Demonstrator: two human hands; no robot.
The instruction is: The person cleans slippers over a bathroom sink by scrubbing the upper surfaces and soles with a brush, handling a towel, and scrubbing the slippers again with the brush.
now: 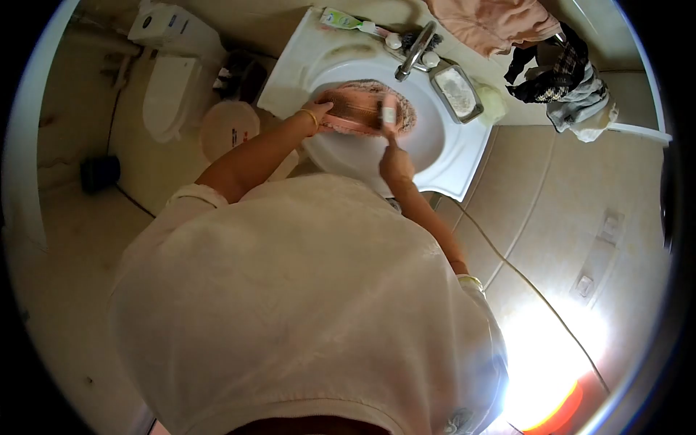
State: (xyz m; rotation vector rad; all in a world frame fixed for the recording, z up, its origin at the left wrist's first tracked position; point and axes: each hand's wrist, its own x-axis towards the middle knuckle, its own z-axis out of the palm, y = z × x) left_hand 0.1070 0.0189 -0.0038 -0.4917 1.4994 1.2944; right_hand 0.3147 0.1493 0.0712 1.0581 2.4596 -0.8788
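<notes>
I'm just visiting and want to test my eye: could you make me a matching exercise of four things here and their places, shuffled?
Things
1. Curved silver metal faucet
2. Grey rectangular tray
3. Green-and-white flat tube
4. Pink-and-white brush-like tool

Places
A. In the person's right hand
B. On the white sink counter, right of the faucet
C. With its spout over the white oval basin
D. Near the counter's back-left corner

Pairs: 1-C; 2-B; 3-D; 4-A

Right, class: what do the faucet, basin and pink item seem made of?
Faucet: metal, probably chromed, given its bright glints. Basin: likely glazed ceramic, smooth, pale and glossy. Pink item: ridged, perhaps rubber or fabric; blur leaves it open.
</notes>
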